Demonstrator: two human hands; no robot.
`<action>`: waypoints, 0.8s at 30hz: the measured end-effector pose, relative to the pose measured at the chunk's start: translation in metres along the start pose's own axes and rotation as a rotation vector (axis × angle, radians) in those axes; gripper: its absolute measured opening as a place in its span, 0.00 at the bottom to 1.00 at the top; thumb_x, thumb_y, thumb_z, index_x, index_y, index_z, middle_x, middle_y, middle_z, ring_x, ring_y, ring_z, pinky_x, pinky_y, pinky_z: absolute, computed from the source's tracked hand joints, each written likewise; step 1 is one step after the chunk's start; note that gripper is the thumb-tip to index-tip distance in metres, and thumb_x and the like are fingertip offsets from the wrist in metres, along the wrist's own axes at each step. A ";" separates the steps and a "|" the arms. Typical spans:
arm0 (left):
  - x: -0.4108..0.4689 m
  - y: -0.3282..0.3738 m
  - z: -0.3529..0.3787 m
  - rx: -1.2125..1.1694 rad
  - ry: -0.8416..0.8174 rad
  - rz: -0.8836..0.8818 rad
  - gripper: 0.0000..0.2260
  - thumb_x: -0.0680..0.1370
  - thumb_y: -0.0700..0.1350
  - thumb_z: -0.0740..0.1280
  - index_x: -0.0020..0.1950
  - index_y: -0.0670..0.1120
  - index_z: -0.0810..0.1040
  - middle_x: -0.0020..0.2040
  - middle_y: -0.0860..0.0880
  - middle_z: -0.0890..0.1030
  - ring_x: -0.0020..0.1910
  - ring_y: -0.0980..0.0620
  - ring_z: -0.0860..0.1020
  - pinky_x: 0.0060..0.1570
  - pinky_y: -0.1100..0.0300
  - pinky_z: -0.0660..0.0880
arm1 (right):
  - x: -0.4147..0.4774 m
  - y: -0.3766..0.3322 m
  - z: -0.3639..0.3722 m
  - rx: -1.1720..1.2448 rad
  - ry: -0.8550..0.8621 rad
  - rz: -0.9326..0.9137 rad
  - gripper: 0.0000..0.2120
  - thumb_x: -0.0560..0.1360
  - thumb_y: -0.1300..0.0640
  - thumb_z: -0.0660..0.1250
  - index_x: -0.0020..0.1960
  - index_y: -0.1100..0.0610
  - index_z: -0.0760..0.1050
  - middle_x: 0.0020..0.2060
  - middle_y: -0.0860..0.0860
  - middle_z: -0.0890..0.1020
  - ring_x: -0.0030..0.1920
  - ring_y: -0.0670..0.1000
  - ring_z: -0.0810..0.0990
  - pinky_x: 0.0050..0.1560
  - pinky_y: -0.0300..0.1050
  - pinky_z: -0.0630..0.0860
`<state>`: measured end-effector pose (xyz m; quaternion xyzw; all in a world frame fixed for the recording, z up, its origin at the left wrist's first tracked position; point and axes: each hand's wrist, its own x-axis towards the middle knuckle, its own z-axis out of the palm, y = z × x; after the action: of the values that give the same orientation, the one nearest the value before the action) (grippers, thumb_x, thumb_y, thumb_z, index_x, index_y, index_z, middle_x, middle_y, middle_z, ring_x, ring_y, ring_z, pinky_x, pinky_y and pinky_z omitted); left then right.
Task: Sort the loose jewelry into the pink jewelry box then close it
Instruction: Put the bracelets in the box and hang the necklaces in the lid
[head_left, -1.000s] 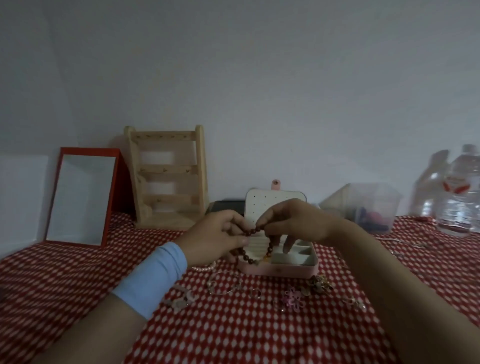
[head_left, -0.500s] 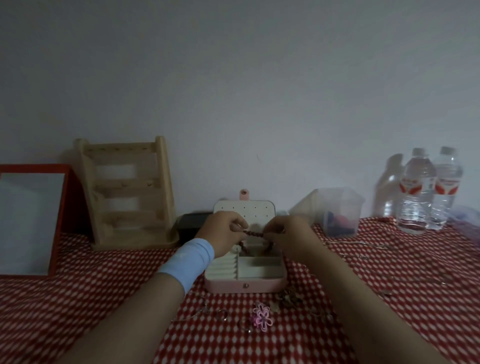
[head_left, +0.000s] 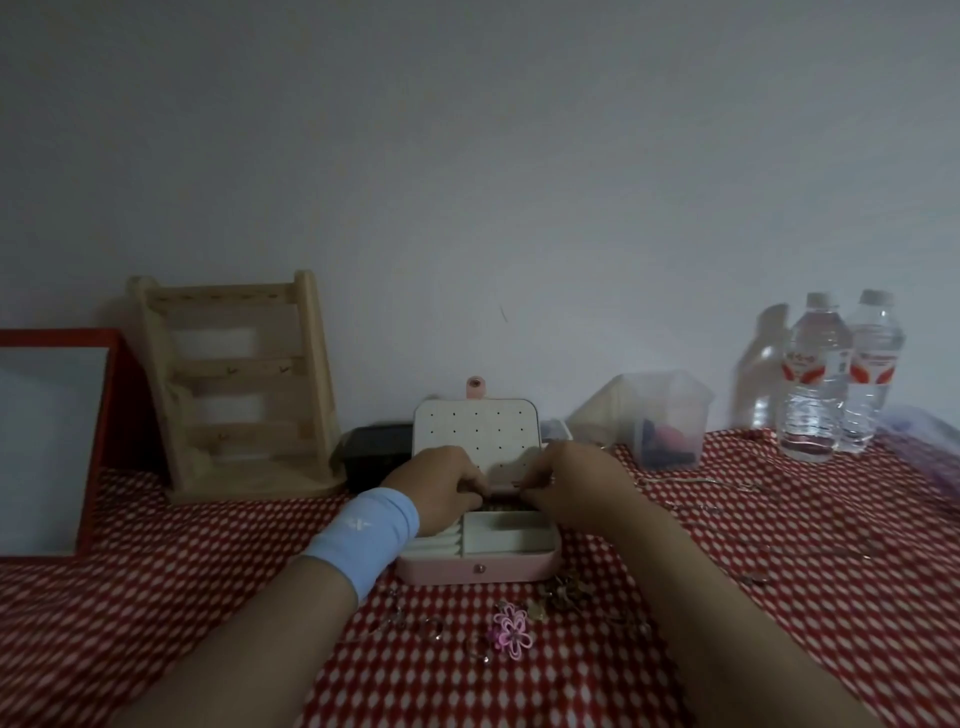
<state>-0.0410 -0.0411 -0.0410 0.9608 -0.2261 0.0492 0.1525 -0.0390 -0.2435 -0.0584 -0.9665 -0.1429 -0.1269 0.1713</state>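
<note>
Head view: sorting looks barely begun, pink jewelry box open near the bench's back edge.
Left hand and right hand, fingers curled, pinch a dark beaded strand over its rear compartment; front compartments look bare; flower piece and chains lie outside.

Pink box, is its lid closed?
No, the pink box is open: its dotted lid stands upright at the back and the compartments inside show.
</note>
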 end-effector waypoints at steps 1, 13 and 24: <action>-0.002 0.000 -0.001 0.016 -0.028 0.017 0.10 0.80 0.43 0.65 0.58 0.49 0.83 0.59 0.52 0.80 0.57 0.53 0.77 0.62 0.61 0.71 | 0.000 0.000 0.000 -0.002 0.002 -0.001 0.05 0.76 0.52 0.71 0.50 0.46 0.85 0.44 0.42 0.86 0.42 0.42 0.80 0.41 0.34 0.74; -0.075 -0.032 -0.045 -0.127 0.023 -0.061 0.13 0.80 0.45 0.65 0.64 0.52 0.78 0.59 0.56 0.79 0.55 0.59 0.77 0.59 0.62 0.74 | -0.002 -0.047 -0.021 0.043 0.006 -0.086 0.07 0.79 0.53 0.68 0.53 0.49 0.84 0.49 0.44 0.85 0.46 0.43 0.81 0.47 0.36 0.78; -0.116 -0.095 -0.043 0.056 -0.213 -0.243 0.24 0.74 0.49 0.72 0.70 0.51 0.73 0.64 0.52 0.77 0.59 0.54 0.75 0.61 0.63 0.71 | 0.006 -0.161 0.004 -0.078 -0.304 -0.381 0.09 0.78 0.50 0.69 0.56 0.43 0.84 0.55 0.41 0.84 0.53 0.45 0.80 0.57 0.44 0.78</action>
<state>-0.1027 0.1017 -0.0453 0.9848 -0.1217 -0.0653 0.1057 -0.0838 -0.0957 -0.0127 -0.9360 -0.3416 -0.0154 0.0835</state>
